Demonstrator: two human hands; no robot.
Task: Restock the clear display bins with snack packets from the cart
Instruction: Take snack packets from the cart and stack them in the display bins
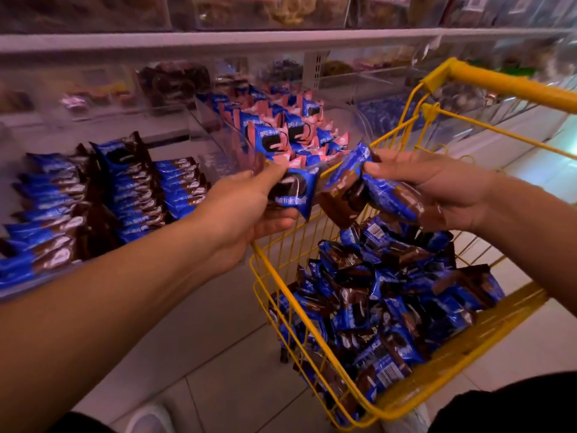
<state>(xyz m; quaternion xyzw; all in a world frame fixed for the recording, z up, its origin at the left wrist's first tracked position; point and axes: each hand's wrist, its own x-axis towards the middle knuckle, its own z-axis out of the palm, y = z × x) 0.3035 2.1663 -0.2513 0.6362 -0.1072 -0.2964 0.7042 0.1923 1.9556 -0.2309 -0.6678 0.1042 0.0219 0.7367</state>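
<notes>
At frame centre the left hand grips one packet; the right hand holds several packets above the yellow cart at lower right. Packet rows fill the bin at left.

Glossy foil-like plastic snack packets; yellow painted wire metal cart; clear, shiny plastic bins at eleven o'clock; smooth floor tiles.
</notes>
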